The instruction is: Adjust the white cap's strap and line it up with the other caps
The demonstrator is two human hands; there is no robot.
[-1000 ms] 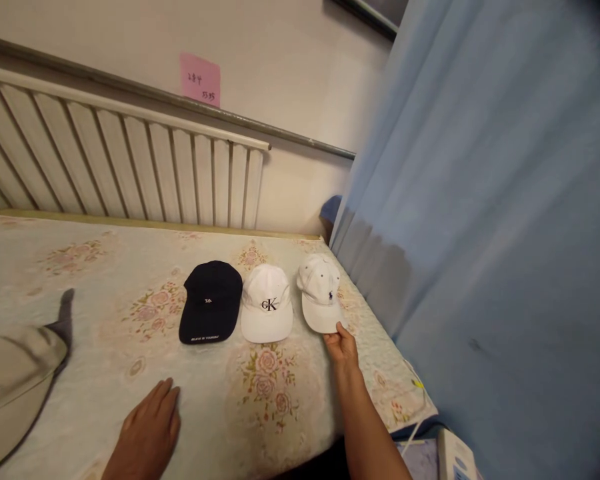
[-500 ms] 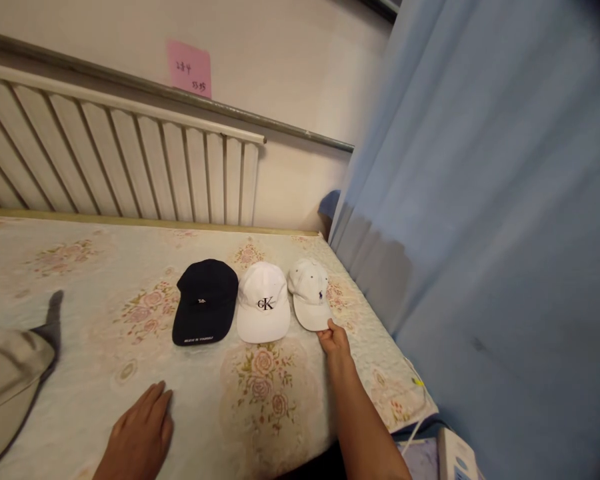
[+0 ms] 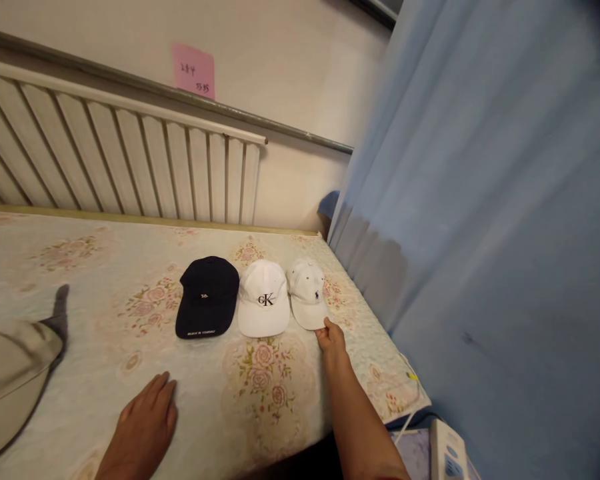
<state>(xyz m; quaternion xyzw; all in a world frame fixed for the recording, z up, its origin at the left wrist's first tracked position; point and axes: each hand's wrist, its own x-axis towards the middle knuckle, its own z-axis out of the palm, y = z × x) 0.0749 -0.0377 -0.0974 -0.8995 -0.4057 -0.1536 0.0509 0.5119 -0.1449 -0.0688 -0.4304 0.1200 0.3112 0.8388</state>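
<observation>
My right hand (image 3: 333,335) pinches the front brim of a cream baseball cap (image 3: 307,283) with a small dark logo, the rightmost of three caps in a row. Close against its left side lies a white baseball cap (image 3: 263,317) with black letters. A black baseball cap (image 3: 209,287) with white lettering along its brim is at the row's left end. On the bed, in front of the black cap, my left hand (image 3: 147,417) rests palm down with its fingers stretched out, holding nothing. A khaki hat (image 3: 15,373) with a dark strap lies at the left edge, partly out of view.
Under the caps is a flowered bed cover (image 3: 200,393). A radiator (image 3: 155,160) and a wall with a pink note (image 3: 194,71) stand behind. The blue curtain (image 3: 480,233) hangs along the right side. A white power strip (image 3: 449,450) and cable are at the lower right.
The cream cap has shifted slightly left and turned a little, with my right hand still on its brim. My left hand stays on the bed. The whole view has shifted slightly.
</observation>
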